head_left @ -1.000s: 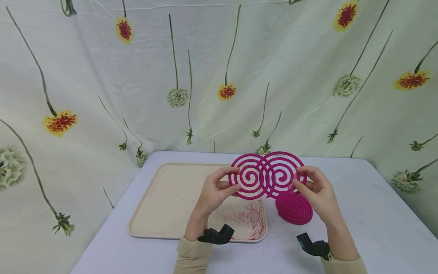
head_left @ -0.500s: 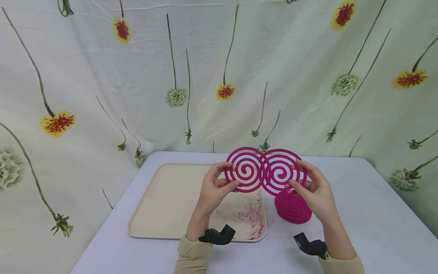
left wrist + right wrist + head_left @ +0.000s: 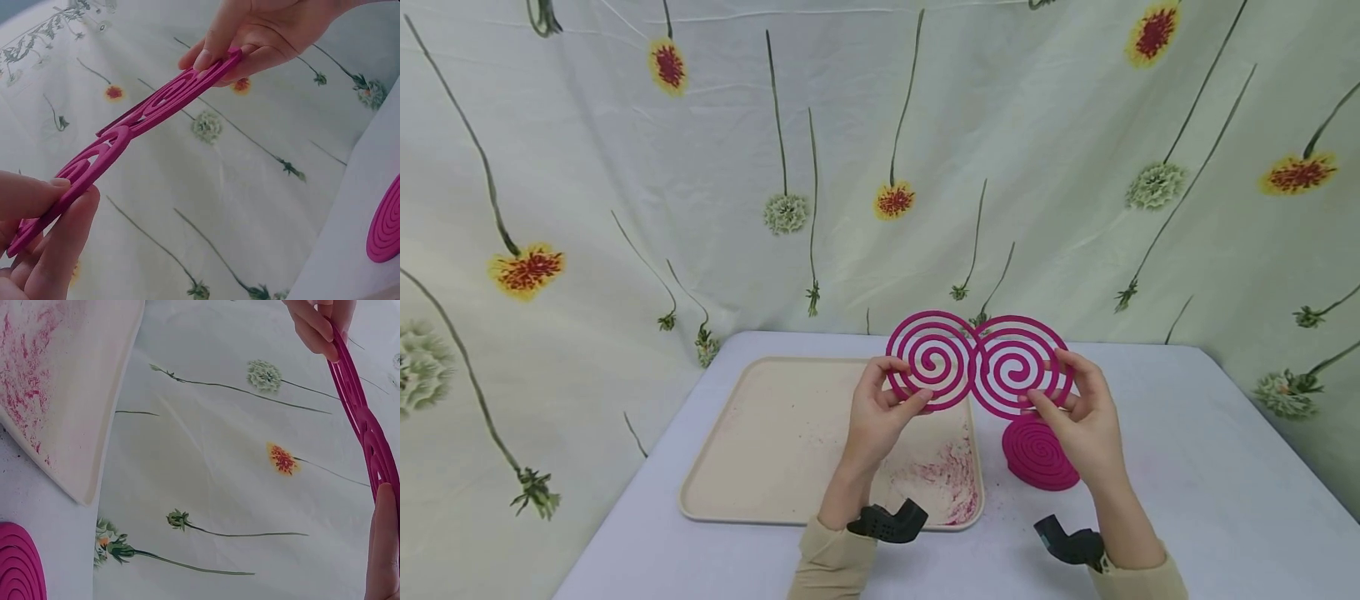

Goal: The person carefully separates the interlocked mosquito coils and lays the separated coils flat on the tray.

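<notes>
Two magenta mosquito coils are held up side by side above the table, their inner edges meeting in the middle. My left hand (image 3: 880, 417) pinches the left mosquito coil (image 3: 931, 360) at its outer side, thumb in front and fingers behind. With the same kind of pinch, my right hand (image 3: 1090, 425) grips the right mosquito coil (image 3: 1017, 372). From the left wrist, the pair appears nearly edge-on, the near coil (image 3: 94, 167) overlapping the far one where they meet. Below the right hand, a thick round of tightly wound mosquito coils (image 3: 1040, 454) lies on the table.
A beige tray (image 3: 775, 433) lies on the left of the white table (image 3: 1187, 467), with magenta crumbs and powder smeared over its near right corner. More specks dot the cloth beside it. A flower-print curtain (image 3: 1045, 125) hangs behind the table. Each wrist wears a black camera mount.
The two held coils have drawn apart from a wide overlap to just their inner edges, and risen slightly. The coils on the table have stayed in place.
</notes>
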{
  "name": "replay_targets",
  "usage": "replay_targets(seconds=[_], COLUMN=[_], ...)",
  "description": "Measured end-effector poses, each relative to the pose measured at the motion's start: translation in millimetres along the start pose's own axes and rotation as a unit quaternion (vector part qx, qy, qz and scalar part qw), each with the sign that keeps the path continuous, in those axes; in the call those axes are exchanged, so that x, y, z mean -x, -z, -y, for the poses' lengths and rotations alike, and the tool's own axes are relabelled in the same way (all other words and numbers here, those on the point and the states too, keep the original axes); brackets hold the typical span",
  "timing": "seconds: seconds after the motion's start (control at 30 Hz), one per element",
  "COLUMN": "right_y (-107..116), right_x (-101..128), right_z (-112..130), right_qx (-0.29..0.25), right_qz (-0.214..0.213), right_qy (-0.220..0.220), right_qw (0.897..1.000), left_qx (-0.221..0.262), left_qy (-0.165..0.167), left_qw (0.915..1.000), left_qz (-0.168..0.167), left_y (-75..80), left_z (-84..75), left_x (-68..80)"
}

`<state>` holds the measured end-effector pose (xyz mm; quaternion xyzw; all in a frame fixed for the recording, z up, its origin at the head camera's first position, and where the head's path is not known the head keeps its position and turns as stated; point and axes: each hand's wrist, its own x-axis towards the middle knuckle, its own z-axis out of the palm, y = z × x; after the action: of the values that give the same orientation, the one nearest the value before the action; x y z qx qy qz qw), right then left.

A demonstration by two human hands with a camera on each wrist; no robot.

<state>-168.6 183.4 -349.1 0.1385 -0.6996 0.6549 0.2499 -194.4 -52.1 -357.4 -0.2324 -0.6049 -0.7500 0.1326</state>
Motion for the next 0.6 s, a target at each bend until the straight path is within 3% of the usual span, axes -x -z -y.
replay_targets(seconds=[0.23,0.6], right_y=[-1.2,6.5], right_x=[0.1,0.3], right_z=[1.3,2.8], right_qx=[-0.016,-0.035], right_qz=[-0.026,-0.062], right_qy=[0.004,0.040], right_qw=[1.000,0.997], left_qx=[0.003,-0.003], left_qy=[-0.019,-0.027], left_qw=[0.9992,0.9984], left_qz=[-0.036,-0.050], left_y=[-3.8,2.2], left_z=[-0.3,-2.1], left_x=[0.3,-0.9])
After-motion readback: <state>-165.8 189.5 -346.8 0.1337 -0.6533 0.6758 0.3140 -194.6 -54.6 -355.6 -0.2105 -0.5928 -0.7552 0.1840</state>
